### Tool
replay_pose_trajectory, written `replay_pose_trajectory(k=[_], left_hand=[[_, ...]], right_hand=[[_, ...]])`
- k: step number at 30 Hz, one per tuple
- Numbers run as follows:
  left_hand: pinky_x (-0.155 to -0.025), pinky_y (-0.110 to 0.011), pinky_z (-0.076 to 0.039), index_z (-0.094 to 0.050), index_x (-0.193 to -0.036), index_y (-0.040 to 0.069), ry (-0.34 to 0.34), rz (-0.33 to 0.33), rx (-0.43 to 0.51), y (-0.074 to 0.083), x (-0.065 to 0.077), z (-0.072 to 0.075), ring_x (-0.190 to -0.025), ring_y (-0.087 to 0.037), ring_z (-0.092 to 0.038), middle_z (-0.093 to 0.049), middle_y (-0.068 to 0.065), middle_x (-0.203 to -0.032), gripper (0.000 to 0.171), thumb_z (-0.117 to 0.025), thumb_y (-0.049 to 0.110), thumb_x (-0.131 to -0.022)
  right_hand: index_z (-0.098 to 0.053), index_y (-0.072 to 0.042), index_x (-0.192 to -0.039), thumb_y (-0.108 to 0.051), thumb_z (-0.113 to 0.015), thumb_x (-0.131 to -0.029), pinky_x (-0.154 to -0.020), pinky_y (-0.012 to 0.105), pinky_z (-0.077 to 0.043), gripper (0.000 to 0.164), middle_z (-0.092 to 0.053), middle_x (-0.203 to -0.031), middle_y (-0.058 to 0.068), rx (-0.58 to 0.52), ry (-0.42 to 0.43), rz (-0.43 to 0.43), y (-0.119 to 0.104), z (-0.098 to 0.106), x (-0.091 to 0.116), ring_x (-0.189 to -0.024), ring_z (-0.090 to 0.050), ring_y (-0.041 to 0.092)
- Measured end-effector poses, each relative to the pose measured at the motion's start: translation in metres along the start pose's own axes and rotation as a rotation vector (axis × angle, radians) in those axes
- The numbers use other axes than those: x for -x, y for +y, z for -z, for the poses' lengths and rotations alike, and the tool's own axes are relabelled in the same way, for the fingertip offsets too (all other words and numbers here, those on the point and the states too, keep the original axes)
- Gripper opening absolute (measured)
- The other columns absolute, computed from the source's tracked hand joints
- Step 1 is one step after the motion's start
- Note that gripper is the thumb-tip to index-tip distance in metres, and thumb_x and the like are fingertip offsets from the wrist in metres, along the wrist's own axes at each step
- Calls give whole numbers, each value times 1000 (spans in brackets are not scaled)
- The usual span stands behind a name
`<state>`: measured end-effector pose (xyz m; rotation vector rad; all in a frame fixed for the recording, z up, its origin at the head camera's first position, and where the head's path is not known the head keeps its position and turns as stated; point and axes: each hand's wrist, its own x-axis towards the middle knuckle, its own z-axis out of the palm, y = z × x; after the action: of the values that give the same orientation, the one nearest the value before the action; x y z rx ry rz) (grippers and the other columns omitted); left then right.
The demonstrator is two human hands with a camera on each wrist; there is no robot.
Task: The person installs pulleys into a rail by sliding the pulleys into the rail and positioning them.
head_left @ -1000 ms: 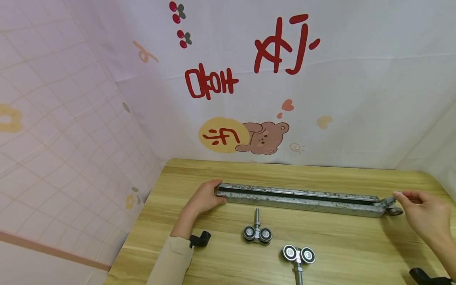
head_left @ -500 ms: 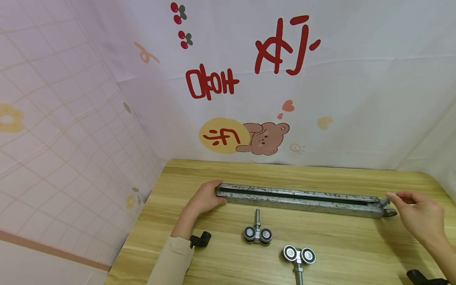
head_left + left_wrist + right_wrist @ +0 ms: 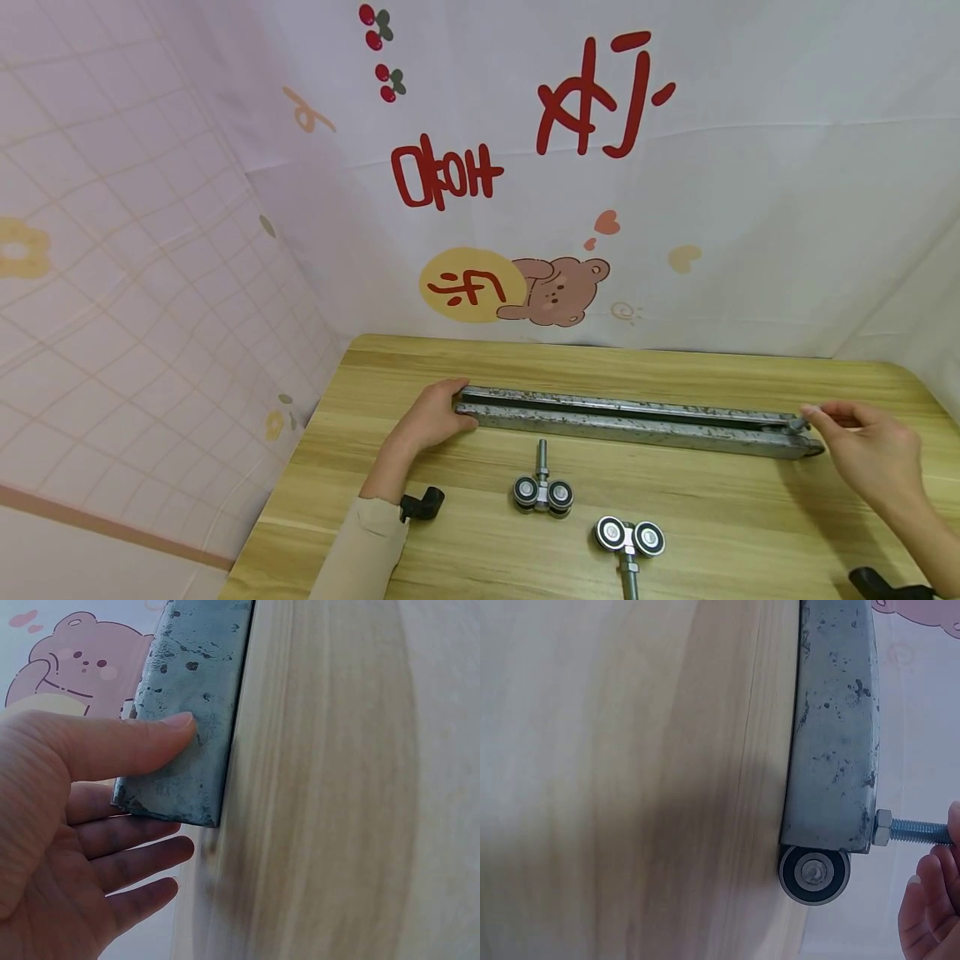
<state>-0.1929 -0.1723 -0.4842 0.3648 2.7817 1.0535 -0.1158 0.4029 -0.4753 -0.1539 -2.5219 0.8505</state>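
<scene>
A long galvanized metal rail [image 3: 637, 427] with a slot along its top lies across the table. At its left end my left hand [image 3: 433, 414] grips it, the thumb on the near wall [image 3: 176, 772] and other fingers at the far side and end. My right hand [image 3: 873, 450] pinches the threaded bolt [image 3: 919, 831] of a roller trolley at the rail's right end. The bolt and its nut stand up out of the slot. One wheel [image 3: 814, 876] sticks out past the rail end; the rest of the trolley is hidden inside the rail.
Two more roller trolleys lie on the table in front of the rail: one [image 3: 542, 492] with its bolt pointing away, another [image 3: 628, 537] with its bolt toward me. A printed cloth [image 3: 750, 208] hangs behind the table [image 3: 480, 542].
My right hand has moved left, and the trolley it pinches has slid from outside the rail's right end mostly into it. My left hand and the rail have stayed put.
</scene>
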Motion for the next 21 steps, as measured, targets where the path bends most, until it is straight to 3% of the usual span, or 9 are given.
replay_pose_trajectory(k=[4, 11, 16, 19, 21], left_hand=[[-111, -51, -47, -50, -154, 0, 1, -2, -2, 0, 0, 0, -139, -36, -52, -53, -19, -153, 76, -86, 21, -90], [-112, -51, -46, -50, -154, 0, 0, 4, -2, 1, 1, 0, -141, -37, -50, -53, -19, -154, 76, -86, 21, -90], [-113, -52, -45, -49, -155, 0, -5, 10, 1, 2, 2, 1, -143, -37, -48, -51, -19, -155, 77, -85, 22, -90], [-114, -52, -45, -49, -155, -1, -4, 7, 3, 2, 1, 1, -143, -37, -48, -51, -19, -155, 77, -85, 21, -90], [-114, -51, -44, -49, -155, -1, -3, 4, 2, 1, 1, 0, -144, -37, -47, -51, -19, -155, 77, -85, 21, -90]], right_hand=[[-75, 11, -104, -23, -78, -97, -51, 11, -41, 35, -49, -75, -42, -3, 2, 5, -3, -1, 1, -64, -47, -21], [-74, 12, -103, -21, -79, -96, -51, 11, -40, 34, -72, -73, -4, 2, -7, 12, -5, -3, 1, -63, -46, -20], [-76, 8, -100, -18, -80, -95, -52, 10, -41, 27, -63, -73, -28, -10, -1, 38, -7, -4, 1, -64, -48, -20], [-77, 7, -100, -19, -80, -94, -52, 11, -41, 27, -62, -73, -30, -17, -5, 50, -9, -6, 1, -63, -49, -19], [-77, 8, -100, -20, -80, -95, -52, 12, -41, 28, -67, -73, -23, -25, -16, 51, -11, -7, 2, -63, -50, -18]])
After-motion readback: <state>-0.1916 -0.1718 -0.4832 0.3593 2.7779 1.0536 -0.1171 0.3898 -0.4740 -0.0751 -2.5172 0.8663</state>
